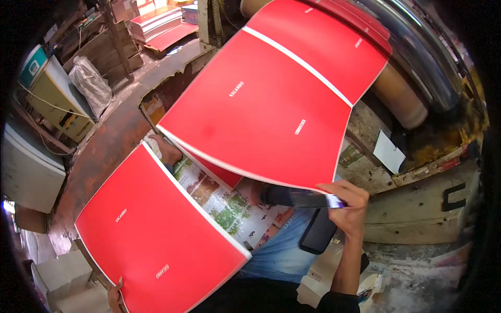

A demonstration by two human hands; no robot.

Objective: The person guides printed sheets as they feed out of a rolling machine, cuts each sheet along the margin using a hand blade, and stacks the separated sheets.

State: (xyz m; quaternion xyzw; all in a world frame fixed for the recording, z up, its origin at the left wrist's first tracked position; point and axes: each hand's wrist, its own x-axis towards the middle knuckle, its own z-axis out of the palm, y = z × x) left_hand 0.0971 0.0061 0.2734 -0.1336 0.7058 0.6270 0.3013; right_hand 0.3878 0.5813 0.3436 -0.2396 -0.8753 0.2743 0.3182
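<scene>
My left hand [116,295] is closed on the lower left edge of a loose red printed sheet [151,229] with white borders and small white lettering. Its thumb shows on top; the other fingers are mostly hidden beneath. My right hand [350,204] is closed around the white and purple end of a long, flat, dark blade-like tool [297,198]. Those fingers also touch the near right corner of a second red sheet [261,109]. This sheet runs up to the machine's rollers, and a white strip separates it from another red sheet [318,47] there.
Shiny metal rollers [417,47] and a brown roll [402,99] stand at upper right. A black phone [318,232] lies on my jeans. Part of another red sheet [216,169] shows below, above a patterned surface [224,206]. Stacked sheets [154,26] are at the back.
</scene>
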